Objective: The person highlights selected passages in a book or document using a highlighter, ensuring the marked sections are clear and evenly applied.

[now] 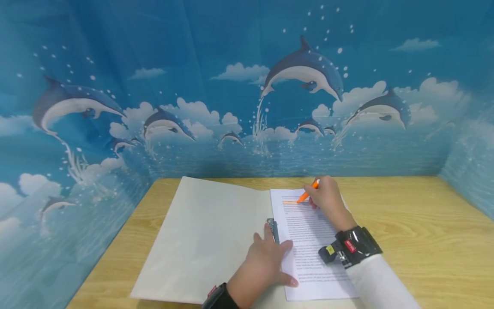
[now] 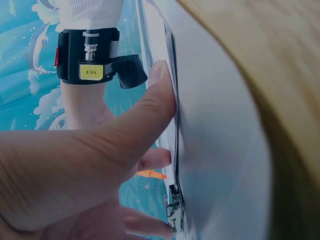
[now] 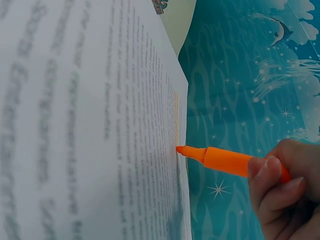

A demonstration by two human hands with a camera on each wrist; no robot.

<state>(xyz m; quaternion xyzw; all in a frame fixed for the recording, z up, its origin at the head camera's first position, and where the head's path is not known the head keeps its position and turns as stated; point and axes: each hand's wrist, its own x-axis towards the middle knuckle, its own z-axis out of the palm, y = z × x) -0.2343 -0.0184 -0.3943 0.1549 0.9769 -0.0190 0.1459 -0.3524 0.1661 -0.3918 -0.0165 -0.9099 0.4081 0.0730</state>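
My right hand (image 1: 326, 198) holds an orange highlighter (image 3: 227, 161) near the top of a printed sheet (image 1: 312, 244). The highlighter's tip meets the paper at the end of an orange line (image 1: 289, 201) over the upper text. Spread out, my left hand (image 1: 266, 259) rests at the sheet's left edge, thumb and a finger on the paper and other fingertips by the metal clip (image 1: 272, 227). In the left wrist view the left thumb (image 2: 157, 95) lies along the sheet's edge, close to the clip. The sheet lies on the right side of an opened pale folder (image 1: 204, 236).
The folder's left cover spreads over a wood-grain table (image 1: 424, 223). A blue backdrop (image 1: 216, 51) printed with dolphins and clouds stands behind and at both sides. Black straps with small cameras (image 1: 356, 246) sit on the wrists.
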